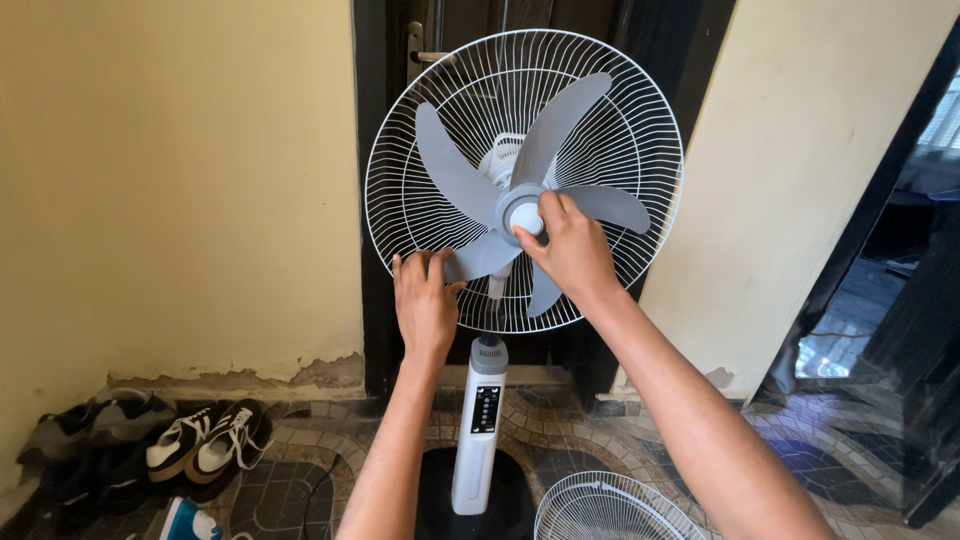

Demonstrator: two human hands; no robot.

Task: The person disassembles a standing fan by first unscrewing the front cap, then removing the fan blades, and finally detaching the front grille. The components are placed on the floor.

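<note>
A white pedestal fan stands in front of me with its front guard off. Its grey blade set (455, 165) sits bare against the white rear wire guard (640, 130). My right hand (570, 245) pinches the round white cap (526, 218) at the hub of the blades. My left hand (425, 300) grips the lower left blade near its tip. The fan's white column (478, 440) with a dark control panel rises between my forearms.
The detached front wire guard (610, 510) lies on the tiled floor at the bottom. Several shoes (190, 445) sit along the left yellow wall. A dark door with a handle (425, 55) is behind the fan. A doorway opens at the right.
</note>
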